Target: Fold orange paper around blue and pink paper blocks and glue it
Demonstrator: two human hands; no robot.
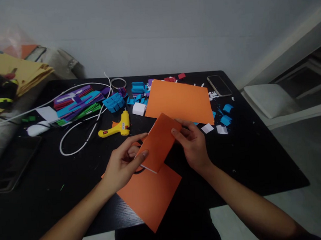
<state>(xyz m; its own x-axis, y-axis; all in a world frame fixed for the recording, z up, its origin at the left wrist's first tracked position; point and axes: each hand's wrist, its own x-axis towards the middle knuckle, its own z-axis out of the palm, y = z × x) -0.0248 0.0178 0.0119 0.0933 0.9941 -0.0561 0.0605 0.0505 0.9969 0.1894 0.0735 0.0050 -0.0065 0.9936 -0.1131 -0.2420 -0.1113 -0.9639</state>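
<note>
Pinching the folded orange sheet (pixel 162 143) between thumbs and fingers, left hand (pixel 125 162) and right hand (pixel 191 143) hold opposite ends.

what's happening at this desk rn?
A person holds a folded piece of orange paper in both hands, the left hand at its lower left edge and the right hand at its upper right. Below it, another orange sheet lies at the near edge of the black table. Farther back are a larger orange sheet, a yellow glue gun, bundled colored paper strips and a phone.
</note>
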